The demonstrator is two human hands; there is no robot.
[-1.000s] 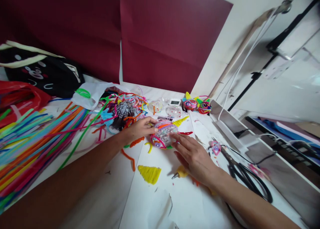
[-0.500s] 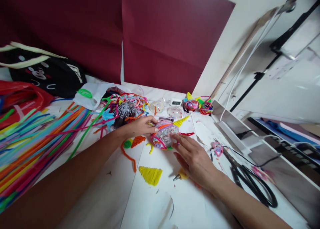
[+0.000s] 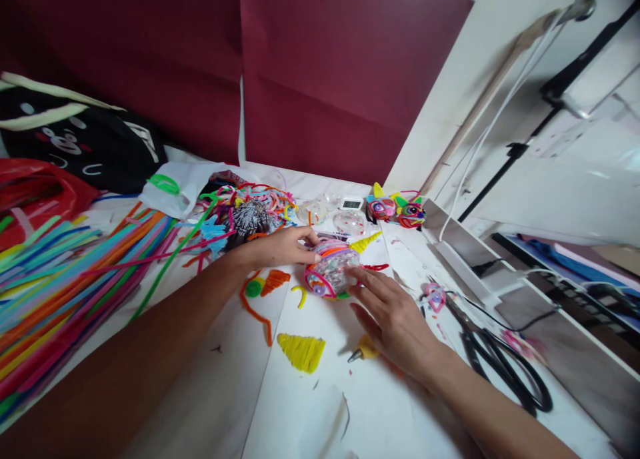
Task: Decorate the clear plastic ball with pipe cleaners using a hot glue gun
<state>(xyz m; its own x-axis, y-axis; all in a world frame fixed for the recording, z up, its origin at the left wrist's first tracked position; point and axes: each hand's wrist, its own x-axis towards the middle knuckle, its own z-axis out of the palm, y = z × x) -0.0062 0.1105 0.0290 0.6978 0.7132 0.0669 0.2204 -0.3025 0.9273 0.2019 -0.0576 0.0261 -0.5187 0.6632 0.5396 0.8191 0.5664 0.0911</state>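
Observation:
A clear rounded craft fish (image 3: 340,272) lies on the white table, trimmed with pink, orange and purple pipe cleaners. It has a purple eye, a yellow fin (image 3: 366,241) and a red piece (image 3: 376,267) sticking out. My left hand (image 3: 287,247) pinches its upper left edge with thumb and fingers. My right hand (image 3: 393,315) rests stretched fingertips on its right side, thumb apart. Below this hand a glue gun with a yellow nozzle base (image 3: 367,349) is partly hidden. A yellow pipe-cleaner triangle (image 3: 303,352) and an orange piece (image 3: 275,281) lie nearer me.
Loose pipe cleaners (image 3: 75,292) spread over the left, before a black bag (image 3: 75,139). Black scissors (image 3: 505,365) lie at the right along a grey shelf edge (image 3: 555,352). Behind the fish stand clear balls (image 3: 349,223), a small digital display (image 3: 351,204) and finished-looking colourful figures (image 3: 397,209).
My left hand has shifted slightly up and its fingers bend more at the fish's edge. My right hand stays almost in place; the fish has barely moved.

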